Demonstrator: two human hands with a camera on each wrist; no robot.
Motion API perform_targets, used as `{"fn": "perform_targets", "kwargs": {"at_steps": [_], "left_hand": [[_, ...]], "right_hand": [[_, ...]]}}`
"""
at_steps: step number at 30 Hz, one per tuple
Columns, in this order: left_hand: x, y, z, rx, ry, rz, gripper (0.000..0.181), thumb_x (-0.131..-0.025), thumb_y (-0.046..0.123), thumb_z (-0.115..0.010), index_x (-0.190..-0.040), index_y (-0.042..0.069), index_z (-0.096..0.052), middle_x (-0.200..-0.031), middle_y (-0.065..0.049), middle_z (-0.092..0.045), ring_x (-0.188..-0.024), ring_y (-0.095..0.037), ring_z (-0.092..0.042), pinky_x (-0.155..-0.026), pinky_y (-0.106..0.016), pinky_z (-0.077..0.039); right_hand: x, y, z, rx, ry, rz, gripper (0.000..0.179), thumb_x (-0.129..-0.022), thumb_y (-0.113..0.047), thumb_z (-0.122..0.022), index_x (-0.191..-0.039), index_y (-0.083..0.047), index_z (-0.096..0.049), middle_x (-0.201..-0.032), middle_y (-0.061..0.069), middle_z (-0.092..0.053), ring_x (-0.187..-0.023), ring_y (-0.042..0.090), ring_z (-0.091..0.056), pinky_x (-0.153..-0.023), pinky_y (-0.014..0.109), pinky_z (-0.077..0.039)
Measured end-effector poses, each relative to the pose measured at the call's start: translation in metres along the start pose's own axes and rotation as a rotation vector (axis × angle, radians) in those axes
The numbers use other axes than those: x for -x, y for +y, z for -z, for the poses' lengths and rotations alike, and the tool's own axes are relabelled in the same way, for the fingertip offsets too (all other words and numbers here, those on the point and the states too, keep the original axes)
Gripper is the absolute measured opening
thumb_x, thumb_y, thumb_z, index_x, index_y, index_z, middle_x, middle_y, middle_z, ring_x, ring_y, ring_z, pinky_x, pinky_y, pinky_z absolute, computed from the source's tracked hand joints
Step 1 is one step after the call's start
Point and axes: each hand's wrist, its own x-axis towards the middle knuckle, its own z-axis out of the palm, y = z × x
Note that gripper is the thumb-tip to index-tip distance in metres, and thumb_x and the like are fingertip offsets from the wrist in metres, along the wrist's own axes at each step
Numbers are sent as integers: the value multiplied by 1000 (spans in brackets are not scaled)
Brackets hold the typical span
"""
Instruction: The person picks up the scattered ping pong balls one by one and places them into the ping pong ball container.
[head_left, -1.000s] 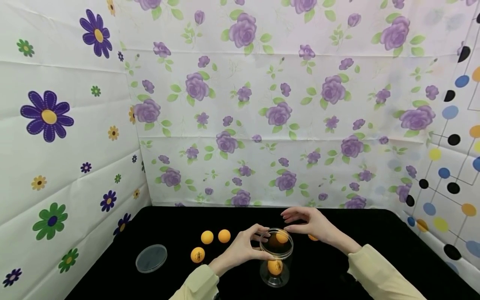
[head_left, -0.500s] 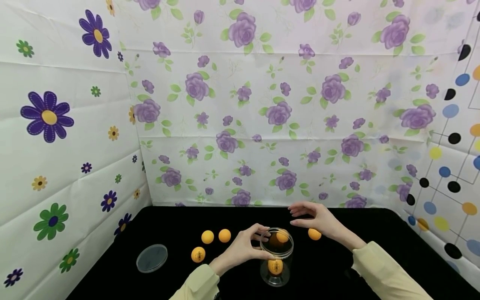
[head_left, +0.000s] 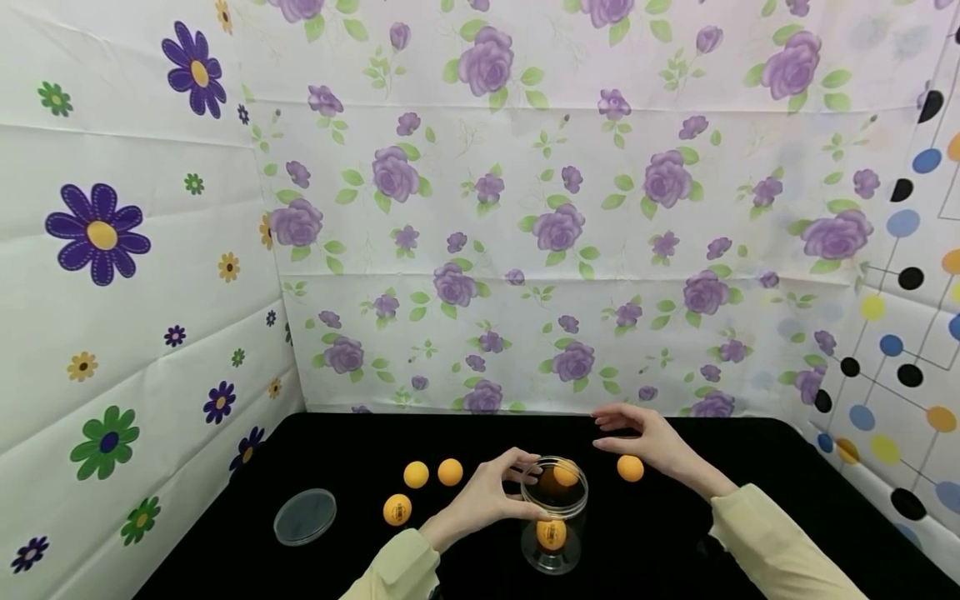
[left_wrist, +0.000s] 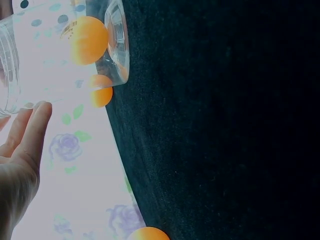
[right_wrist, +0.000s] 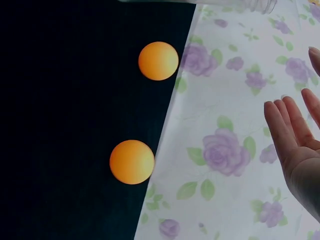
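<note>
My left hand [head_left: 491, 493] grips a clear plastic jar [head_left: 531, 557] near its rim, thumb in front and fingers behind. The jar stands upright on the black table with its mouth uncovered. An orange ping-pong ball [left_wrist: 89, 41] with printed marks lies inside it. Behind the jar, a second ping-pong ball [right_wrist: 158, 61] rests on the table and shows through the jar wall in the head view. My right hand [head_left: 647, 437] hovers with fingers loosely extended and holds nothing. Just below it lies another ping-pong ball [head_left: 630, 468].
Several ping-pong balls, one of them nearest [head_left: 397, 509], lie left of my left hand. Farther left lies a round clear lid [head_left: 305, 517]. The black table [head_left: 360, 575] is bounded by a floral cloth wall [head_left: 450, 358] at the back and patterned cloths on both sides.
My right hand has moved right and slightly up, away from the jar, uncovering the ball at the right. My left hand and the jar stay in place.
</note>
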Motion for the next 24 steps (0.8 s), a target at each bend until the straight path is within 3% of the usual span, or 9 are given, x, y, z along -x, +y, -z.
{"fn": "perform_targets", "kwargs": {"at_steps": [16,24], "left_hand": [[1,0,-1,13,-1,-11,54,-78,13,-73,-123,-1,-48,-114,-15,-53,-99,-27,-54,-74,-27,-50],[1,-1,0,23,-6,-3,53,-78,13,-73,-123,0,-47,-115,-13,-53,-100,-26,-54,-75,-27,-50]], "right_hand": [[8,22,10,56,48,-32,48,-83,-21,-67,-123,1,-51,-113,14,-55,-97,25,-55,-78,37,-48],[10,30,15,67,54,-90,51,-82,-25,-69,-123,0,-51,-115,17,-53,-100,32,-52,-80,40,-47]]}}
